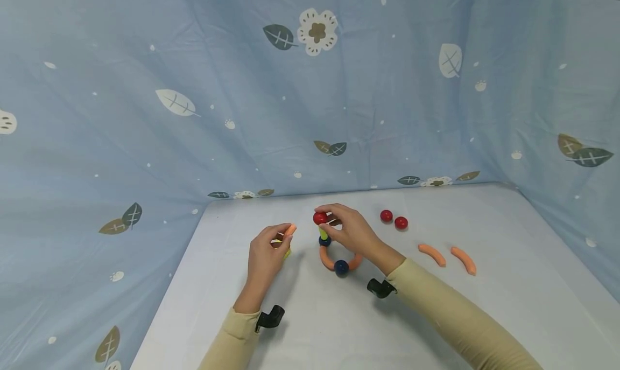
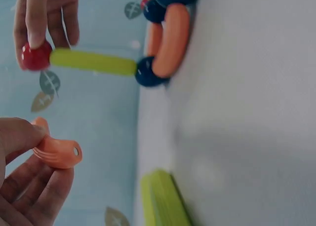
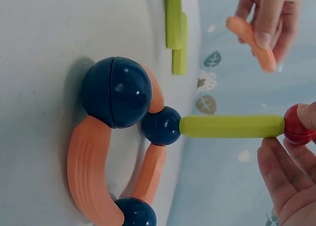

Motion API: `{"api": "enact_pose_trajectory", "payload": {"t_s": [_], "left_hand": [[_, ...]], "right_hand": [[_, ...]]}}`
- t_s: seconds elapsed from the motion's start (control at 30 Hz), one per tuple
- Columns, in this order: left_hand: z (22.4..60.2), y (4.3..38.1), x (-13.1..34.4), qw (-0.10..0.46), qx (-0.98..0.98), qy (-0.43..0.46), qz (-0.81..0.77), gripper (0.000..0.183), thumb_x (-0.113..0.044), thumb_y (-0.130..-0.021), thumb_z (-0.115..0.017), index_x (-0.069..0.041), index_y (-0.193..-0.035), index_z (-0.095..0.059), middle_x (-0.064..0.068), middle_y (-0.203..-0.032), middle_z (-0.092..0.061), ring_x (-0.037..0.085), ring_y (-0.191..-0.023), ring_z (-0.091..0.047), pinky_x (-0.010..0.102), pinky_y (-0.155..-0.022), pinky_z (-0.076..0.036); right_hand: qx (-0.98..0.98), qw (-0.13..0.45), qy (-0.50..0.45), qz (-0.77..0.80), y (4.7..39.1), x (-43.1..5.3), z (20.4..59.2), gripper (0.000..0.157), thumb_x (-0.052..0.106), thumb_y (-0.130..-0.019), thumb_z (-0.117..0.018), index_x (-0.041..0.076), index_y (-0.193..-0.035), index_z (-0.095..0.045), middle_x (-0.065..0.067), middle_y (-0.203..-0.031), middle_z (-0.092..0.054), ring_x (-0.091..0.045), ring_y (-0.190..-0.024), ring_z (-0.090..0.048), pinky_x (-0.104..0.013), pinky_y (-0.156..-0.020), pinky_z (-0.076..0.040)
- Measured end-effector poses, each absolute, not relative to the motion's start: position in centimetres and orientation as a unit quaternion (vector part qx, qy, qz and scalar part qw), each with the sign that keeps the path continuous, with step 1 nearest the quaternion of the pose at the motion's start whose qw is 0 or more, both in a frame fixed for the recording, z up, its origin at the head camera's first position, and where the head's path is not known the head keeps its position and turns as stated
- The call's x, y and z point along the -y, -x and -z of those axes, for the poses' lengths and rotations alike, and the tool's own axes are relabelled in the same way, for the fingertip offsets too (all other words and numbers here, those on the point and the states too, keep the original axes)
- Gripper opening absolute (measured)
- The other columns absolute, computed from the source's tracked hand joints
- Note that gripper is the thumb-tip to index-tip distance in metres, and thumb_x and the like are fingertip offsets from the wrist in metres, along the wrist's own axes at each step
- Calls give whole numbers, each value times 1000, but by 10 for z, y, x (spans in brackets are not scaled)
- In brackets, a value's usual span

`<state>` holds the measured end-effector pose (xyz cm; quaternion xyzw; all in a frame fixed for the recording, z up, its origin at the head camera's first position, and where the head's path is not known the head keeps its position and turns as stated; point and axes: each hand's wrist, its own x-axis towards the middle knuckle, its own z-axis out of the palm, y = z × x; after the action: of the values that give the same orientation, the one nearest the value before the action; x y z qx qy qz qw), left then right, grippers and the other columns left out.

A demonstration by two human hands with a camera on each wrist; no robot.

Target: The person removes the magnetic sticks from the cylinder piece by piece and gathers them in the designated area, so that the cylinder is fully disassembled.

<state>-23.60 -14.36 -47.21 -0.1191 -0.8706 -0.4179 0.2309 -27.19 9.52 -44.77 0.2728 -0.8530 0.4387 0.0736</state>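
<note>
My left hand (image 1: 265, 258) pinches a curved orange rod (image 2: 58, 153) between thumb and fingers, raised over the table. With thumb and fingertips, my right hand (image 1: 352, 231) grips a red ball (image 1: 319, 218) at the top of a straight yellow-green rod (image 3: 232, 126). That rod stands upright, its lower end on a blue ball (image 3: 165, 125). The blue ball belongs to a ring of curved orange rods (image 1: 326, 258) and blue balls lying on the table; a nearer blue ball (image 1: 341, 267) faces me. In the head view my right hand hides part of the ring.
Two loose red balls (image 1: 394, 219) lie at the back right of the white table (image 1: 334, 332). Nearer on that side are two curved orange rods (image 1: 448, 257). Yellow-green rods (image 2: 165, 199) lie beneath my left hand. A patterned blue curtain (image 1: 290, 100) hangs behind the table.
</note>
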Motion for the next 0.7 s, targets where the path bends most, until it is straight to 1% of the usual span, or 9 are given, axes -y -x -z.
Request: {"api": "enact_pose_trajectory", "payload": {"t_s": [0.2,0.4,0.57,0.7], "left_hand": [[479,232,170,190,888,65,414,28,-7,-91,-76,-11,-119,-75,4,-110,-72,17,-91,-70,26,-72,-60],[483,231,196,163,909,14,384,30,-10,-91,-77,-11,-121,-74,6,-107,-73,20,-91,-70,30,-72,-59],[490,230,214,154,921,-13,356,31,-12,-90,-78,-11,-121,-75,5,-104,-74,20,-90,-69,26,-66,-53],[498,227,223,135,925,-42,353,30,-13,-91,-77,-11,-121,-75,6,-102,-74,21,-89,-67,25,-61,-47]], "right_hand": [[853,74,-268,-441,271,-94,448,43,11,-95,-74,13,-136,-62,-4,-124,-66,-19,-104,-70,-33,-89,-58],[852,79,-267,-444,270,-93,447,43,9,-94,-74,12,-135,-62,-4,-123,-66,-20,-104,-70,-34,-89,-58],[854,81,-264,-440,270,-93,447,43,10,-94,-74,12,-136,-62,-4,-125,-66,-19,-104,-70,-32,-89,-58],[854,81,-263,-441,270,-93,449,43,10,-94,-74,12,-136,-62,-4,-126,-66,-18,-104,-70,-32,-89,-58]]}}
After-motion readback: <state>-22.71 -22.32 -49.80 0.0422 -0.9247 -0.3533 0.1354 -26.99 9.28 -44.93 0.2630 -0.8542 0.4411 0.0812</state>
